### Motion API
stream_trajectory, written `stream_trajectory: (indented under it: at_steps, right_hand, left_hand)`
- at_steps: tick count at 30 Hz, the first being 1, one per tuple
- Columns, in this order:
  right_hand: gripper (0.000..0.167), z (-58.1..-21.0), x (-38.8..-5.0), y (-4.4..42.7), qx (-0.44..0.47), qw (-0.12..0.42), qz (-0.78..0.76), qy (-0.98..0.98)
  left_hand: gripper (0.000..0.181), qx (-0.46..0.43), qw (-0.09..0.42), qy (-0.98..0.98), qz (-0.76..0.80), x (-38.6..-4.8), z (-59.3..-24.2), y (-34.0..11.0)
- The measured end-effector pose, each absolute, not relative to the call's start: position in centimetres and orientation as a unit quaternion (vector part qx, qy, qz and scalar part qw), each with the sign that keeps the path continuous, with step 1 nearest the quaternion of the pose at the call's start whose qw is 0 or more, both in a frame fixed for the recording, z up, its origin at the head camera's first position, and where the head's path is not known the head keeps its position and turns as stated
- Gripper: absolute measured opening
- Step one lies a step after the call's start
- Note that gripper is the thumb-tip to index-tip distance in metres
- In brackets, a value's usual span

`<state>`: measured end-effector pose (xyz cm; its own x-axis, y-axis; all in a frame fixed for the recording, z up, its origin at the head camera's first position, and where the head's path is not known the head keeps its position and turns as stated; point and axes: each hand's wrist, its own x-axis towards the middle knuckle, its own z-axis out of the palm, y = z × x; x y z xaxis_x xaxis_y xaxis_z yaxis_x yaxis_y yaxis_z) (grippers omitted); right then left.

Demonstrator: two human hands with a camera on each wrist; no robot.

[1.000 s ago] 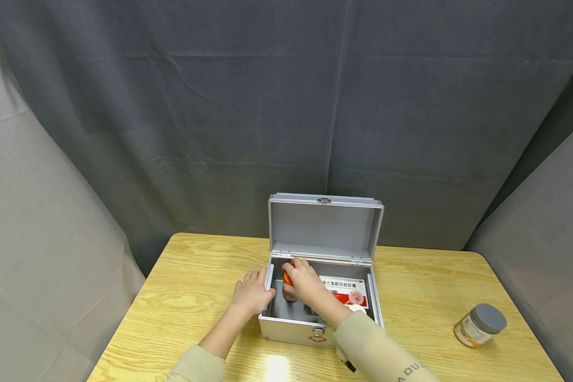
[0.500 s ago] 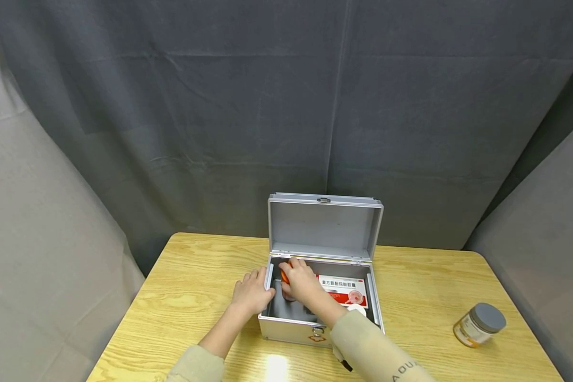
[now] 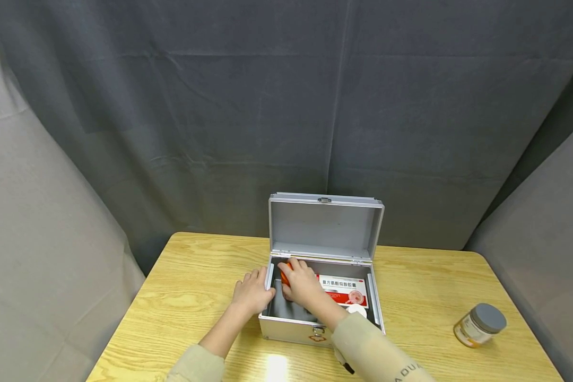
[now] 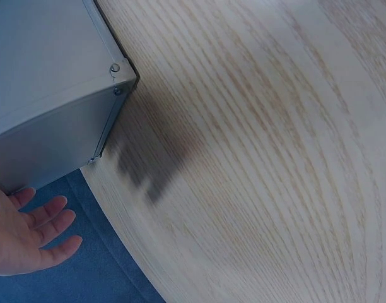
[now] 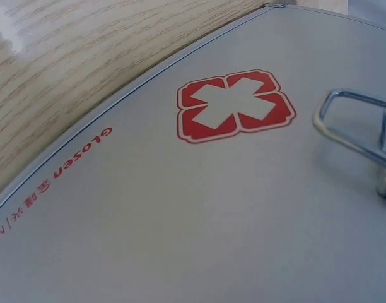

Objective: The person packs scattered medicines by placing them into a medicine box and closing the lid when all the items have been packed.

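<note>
An aluminium first-aid case (image 3: 291, 330) stands with its lid up on the wooden table. Inside its left half, my right hand (image 3: 304, 284) holds a bottle-like thing with an orange top (image 3: 285, 277); the fingers hide most of it. My left hand (image 3: 251, 293) rests on the case's left rim, thumb at the inner edge. In the left wrist view, the fingers (image 4: 51, 227) extend loosely beside the case wall. A white and red medicine box (image 3: 345, 286) lies in the right half. In front of it is a white round lid (image 3: 357, 310), partly hidden by my arm.
A jar with a grey lid (image 3: 488, 318) stands at the right of the table (image 3: 420, 297). Behind the table hangs a dark grey curtain (image 3: 219, 132). The case's front bears a red cross emblem (image 5: 236, 106) and a wire latch (image 5: 344, 120).
My right hand has shifted slightly left inside the case with the orange-topped thing. More of the medicine box shows. My left hand has stayed in place.
</note>
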<state>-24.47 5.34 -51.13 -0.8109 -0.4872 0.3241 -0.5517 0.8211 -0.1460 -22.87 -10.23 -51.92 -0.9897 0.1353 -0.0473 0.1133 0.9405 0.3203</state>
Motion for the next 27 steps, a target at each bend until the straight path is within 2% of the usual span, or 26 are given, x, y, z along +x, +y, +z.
stream_trajectory:
  at_steps: [16,27]
  right_hand:
    - [0.05,-50.0,-23.7,6.0,0.276,0.149,0.091,-0.945]
    - [0.049,-48.2,-22.9,7.6,0.279,0.178,0.102,-0.938]
  left_hand:
    - [0.058,0.064,0.039,0.984,0.164,-22.8,-51.9,-10.2]
    - [0.058,0.065,0.03,0.984,0.166,-22.8,-51.9,-10.2]
